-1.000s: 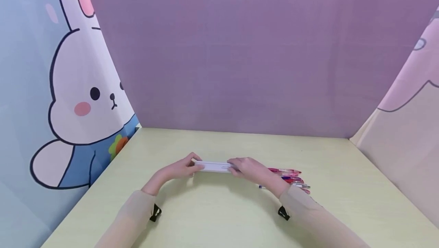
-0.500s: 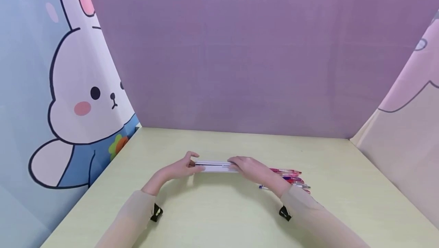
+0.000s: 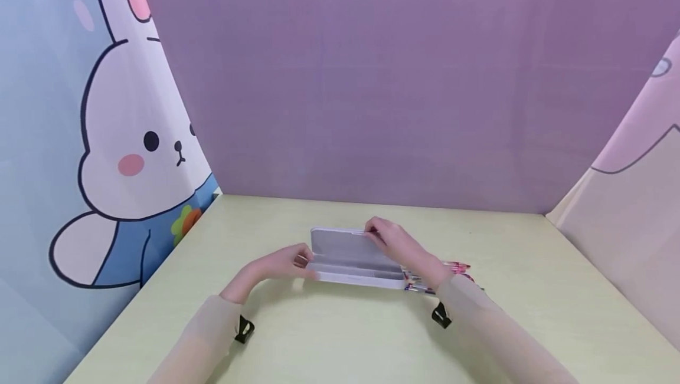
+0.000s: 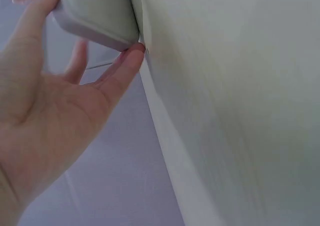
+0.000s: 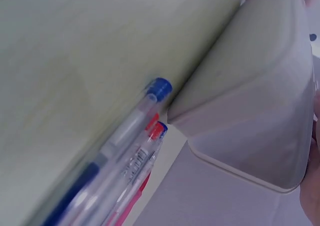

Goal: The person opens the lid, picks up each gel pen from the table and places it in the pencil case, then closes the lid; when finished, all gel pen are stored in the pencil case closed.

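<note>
A long white pencil case point(image 3: 356, 280) sits on the table with its hinged lid point(image 3: 340, 245) raised, showing a grey inside. My left hand point(image 3: 280, 262) holds its left end; in the left wrist view the thumb lies on one side of the case point(image 4: 97, 13) and fingertips touch its lower edge. With bent fingers, my right hand point(image 3: 397, 245) grips the upper edge of the lid toward its right end. Several pens point(image 3: 458, 267) lie by the case's right end, partly covered by the right forearm. The right wrist view has clear-barrelled pens point(image 5: 127, 161) close to the case corner.
The pale yellow table point(image 3: 340, 337) runs back to a purple cloth backdrop point(image 3: 340, 89). A curtain with a cartoon rabbit point(image 3: 127, 136) hangs at the left, and a pink and cream curtain point(image 3: 632, 207) at the right. Black clips show under both sleeves.
The pencil case was closed and held in both hands; its lid has swung up and back. My right hand has risen with the lid, and the case's right end now reaches the pens.
</note>
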